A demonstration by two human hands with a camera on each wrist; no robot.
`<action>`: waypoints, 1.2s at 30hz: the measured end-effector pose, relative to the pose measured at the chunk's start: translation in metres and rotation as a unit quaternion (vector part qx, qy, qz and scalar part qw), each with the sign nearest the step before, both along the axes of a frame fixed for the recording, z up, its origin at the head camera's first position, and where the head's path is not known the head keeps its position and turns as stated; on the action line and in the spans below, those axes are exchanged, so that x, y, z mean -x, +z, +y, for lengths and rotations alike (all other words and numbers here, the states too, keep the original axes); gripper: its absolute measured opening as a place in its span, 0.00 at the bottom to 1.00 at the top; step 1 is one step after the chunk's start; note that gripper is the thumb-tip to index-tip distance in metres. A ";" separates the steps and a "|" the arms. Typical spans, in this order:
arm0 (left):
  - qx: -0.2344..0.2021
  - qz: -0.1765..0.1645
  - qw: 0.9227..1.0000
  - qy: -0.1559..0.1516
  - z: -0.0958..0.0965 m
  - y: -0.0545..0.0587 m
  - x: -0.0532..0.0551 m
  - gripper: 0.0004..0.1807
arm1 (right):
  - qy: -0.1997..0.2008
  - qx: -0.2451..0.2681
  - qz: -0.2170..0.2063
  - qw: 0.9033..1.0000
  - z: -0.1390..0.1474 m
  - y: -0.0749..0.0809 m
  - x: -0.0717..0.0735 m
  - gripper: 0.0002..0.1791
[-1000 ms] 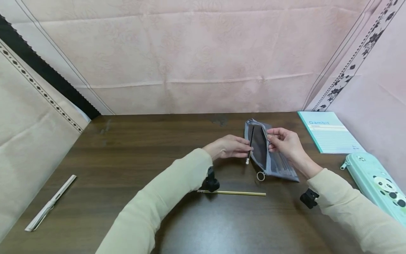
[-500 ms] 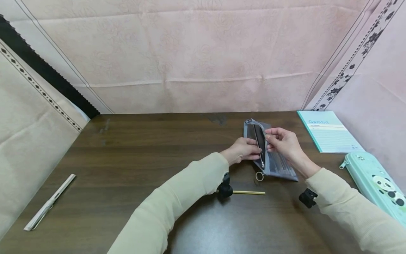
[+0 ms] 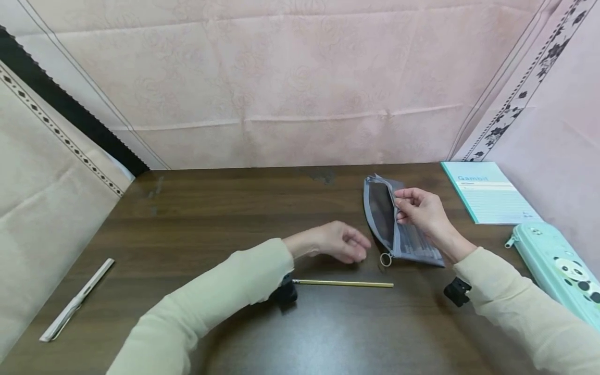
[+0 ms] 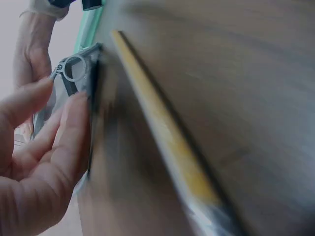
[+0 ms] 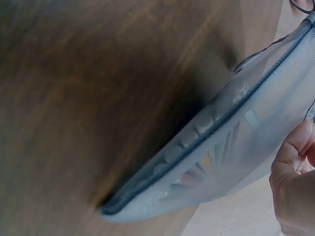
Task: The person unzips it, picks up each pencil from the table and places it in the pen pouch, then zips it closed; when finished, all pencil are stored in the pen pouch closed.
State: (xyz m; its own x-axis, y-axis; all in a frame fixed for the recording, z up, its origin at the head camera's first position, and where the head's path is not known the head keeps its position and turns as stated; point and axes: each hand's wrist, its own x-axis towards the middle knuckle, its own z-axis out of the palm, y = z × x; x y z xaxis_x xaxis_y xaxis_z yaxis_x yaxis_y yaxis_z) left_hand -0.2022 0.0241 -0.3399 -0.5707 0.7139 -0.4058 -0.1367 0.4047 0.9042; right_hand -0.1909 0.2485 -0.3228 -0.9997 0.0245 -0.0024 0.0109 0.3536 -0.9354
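My right hand (image 3: 425, 216) pinches the zippered rim of a grey-blue mesh pencil pouch (image 3: 417, 246), keeping its mouth agape. A ring pull (image 3: 386, 260) hangs at the pouch's near corner. Through the mesh in the right wrist view, several slim things (image 5: 202, 169) show inside the pouch. My left hand (image 3: 338, 242) is just left of the pouch, its fingers loosely bent with nothing between them. A gold pencil (image 3: 344, 284) lies on the table below that hand; its silvery end is near the left wrist camera, and it looks blurred in the left wrist view.
A mint pencil case (image 3: 558, 265) with a panda lies at the right edge, beside a teal-and-white notepad (image 3: 492, 192). A silvery, narrow flat packet (image 3: 77, 301) is at far left. Pale cloth (image 3: 300, 88) hangs behind the dark wooden table (image 3: 211, 208).
My left hand carried a black pencil into the pouch's mouth, let it go, then drew back left and toward me. The right hand stays on the pouch rim.
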 end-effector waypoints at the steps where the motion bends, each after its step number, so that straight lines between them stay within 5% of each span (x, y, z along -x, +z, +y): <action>1: 0.010 0.012 1.000 -0.023 -0.007 -0.001 -0.003 0.20 | 0.000 -0.002 0.000 1.000 0.000 0.000 0.000 0.20; 7: 0.049 0.096 0.989 -0.102 -0.035 -0.007 -0.015 0.16 | 0.005 0.004 -0.001 1.000 0.002 0.002 0.000 0.20; 13: 0.081 0.183 0.971 -0.128 -0.042 -0.005 -0.024 0.13 | 0.004 0.013 0.000 1.000 0.001 0.002 0.000 0.19; 18: 0.124 0.262 0.945 -0.151 -0.041 -0.003 -0.028 0.11 | 0.005 0.016 -0.002 1.000 0.001 0.001 0.000 0.19; 22: 0.144 0.271 0.936 -0.170 -0.043 0.001 -0.024 0.10 | 0.006 0.017 -0.002 1.000 0.001 0.000 0.000 0.19; 29: 0.091 0.107 0.979 -0.149 -0.056 0.009 -0.001 0.10 | 0.005 0.016 -0.002 1.000 0.000 0.001 0.000 0.19; 36: 0.037 0.019 0.999 -0.017 -0.043 0.006 0.025 0.14 | 0.007 0.012 -0.010 1.000 0.000 0.000 0.000 0.20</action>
State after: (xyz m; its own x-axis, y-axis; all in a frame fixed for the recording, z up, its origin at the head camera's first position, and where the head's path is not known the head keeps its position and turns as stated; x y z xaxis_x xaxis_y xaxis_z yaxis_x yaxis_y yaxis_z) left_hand -0.2274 -0.0192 -0.3335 -0.5629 0.7018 -0.4367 -0.0880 0.4744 0.8759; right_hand -0.1912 0.2488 -0.3232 -0.9997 0.0105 -0.0234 0.0256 0.3314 -0.9431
